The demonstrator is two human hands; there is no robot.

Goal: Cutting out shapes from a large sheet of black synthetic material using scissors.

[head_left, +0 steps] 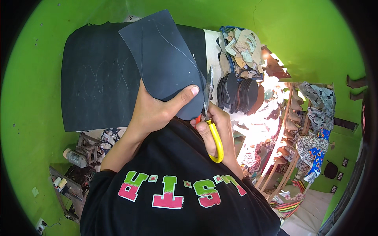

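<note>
My left hand (157,108) grips a dark grey sheet (167,59) near its lower edge, thumb on top, other fingers hidden beneath. Pale curved lines, like a sole outline, are drawn on the sheet, and its lower end is rounded. In my right hand (218,124) is a pair of scissors (215,143) with yellow and red handles. Their blades stand apart at the sheet's right edge, pointing away from me. Under the held piece lies a larger black sheet (96,78) with faint pale outlines on it.
Stacks of dark sole-shaped pieces (228,92) stand right of the scissors. Behind them a blue basket (223,29) holds cut scraps (244,45). Farther right is a wooden rack (289,122) with shoe lasts and hanging patterned cloth (319,106). Wooden frames (88,147) stand at the lower left.
</note>
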